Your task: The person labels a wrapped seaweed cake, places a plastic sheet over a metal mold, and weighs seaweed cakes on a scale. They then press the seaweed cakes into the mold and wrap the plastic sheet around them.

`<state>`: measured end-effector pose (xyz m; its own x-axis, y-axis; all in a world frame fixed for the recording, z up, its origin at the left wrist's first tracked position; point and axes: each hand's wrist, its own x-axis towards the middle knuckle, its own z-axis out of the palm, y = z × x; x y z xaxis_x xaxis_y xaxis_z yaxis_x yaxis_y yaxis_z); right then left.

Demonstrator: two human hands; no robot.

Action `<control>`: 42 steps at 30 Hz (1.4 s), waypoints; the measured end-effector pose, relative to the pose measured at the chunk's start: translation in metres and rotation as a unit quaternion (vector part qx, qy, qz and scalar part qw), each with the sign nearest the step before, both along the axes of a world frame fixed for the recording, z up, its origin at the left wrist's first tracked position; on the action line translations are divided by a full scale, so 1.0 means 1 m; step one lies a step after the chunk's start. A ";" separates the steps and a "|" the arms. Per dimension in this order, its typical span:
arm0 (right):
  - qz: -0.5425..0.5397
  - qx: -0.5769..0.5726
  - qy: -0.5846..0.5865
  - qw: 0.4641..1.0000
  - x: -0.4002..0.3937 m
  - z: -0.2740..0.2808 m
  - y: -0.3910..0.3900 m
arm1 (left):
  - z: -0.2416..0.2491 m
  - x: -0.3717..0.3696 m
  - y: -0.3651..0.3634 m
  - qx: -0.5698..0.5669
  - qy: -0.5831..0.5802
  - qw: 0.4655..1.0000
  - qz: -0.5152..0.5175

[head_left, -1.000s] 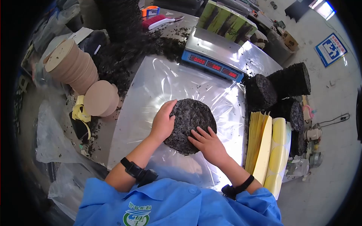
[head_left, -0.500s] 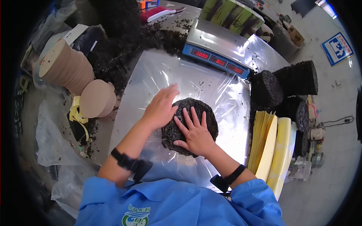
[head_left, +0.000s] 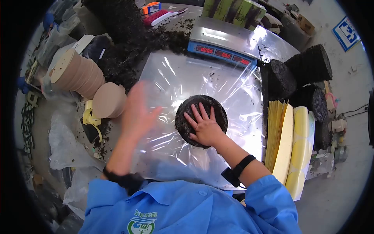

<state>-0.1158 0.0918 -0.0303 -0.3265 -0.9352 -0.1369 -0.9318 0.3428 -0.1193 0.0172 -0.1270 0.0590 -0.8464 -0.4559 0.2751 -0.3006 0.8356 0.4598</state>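
Note:
My right hand (head_left: 206, 128) lies flat, fingers spread, on a round black cake of what looks like dried seaweed (head_left: 189, 130). Under and around the cake, clear plastic film (head_left: 163, 85) covers the shiny metal tabletop, its creases radiating outward from the cake. My left hand (head_left: 136, 113) is blurred by motion, away from the cake on the left. Its thumb stands apart from the fingers and nothing shows in it. Closest to this hand is a stack of round tan cardboard discs (head_left: 109, 100), with a taller stack of discs (head_left: 78, 74) behind.
A blue digital scale (head_left: 224, 43) stands at the back, beside loose black flakes (head_left: 124, 50) and a red-bristled brush (head_left: 159, 16). To the right are several black round cakes (head_left: 307, 66), yellow paper sheets (head_left: 278, 132) and a label roll (head_left: 300, 152).
My left hand has left the cake's edge and swung left toward the cardboard discs. My right hand remains on the cake, which looks smaller, and the film's creases now radiate more sharply from it.

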 end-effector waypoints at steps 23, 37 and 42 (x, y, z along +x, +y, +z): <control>0.052 -0.010 -0.039 0.998 0.046 0.020 0.042 | 0.000 -0.034 0.090 0.186 -0.170 0.862 -0.440; -0.428 -0.199 -0.629 0.618 0.061 0.080 0.196 | -0.092 -0.050 0.148 -0.243 -0.095 0.935 -0.239; -0.441 -0.628 -0.529 0.363 0.036 0.055 0.240 | -0.090 -0.048 0.147 -0.252 -0.079 0.937 -0.229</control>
<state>-0.0800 0.3315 0.0243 -0.9608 -0.0723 -0.2676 0.2677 -0.4918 -0.8285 -0.0312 0.0197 -0.0309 -0.9697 0.1194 0.2132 0.1116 0.9926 -0.0484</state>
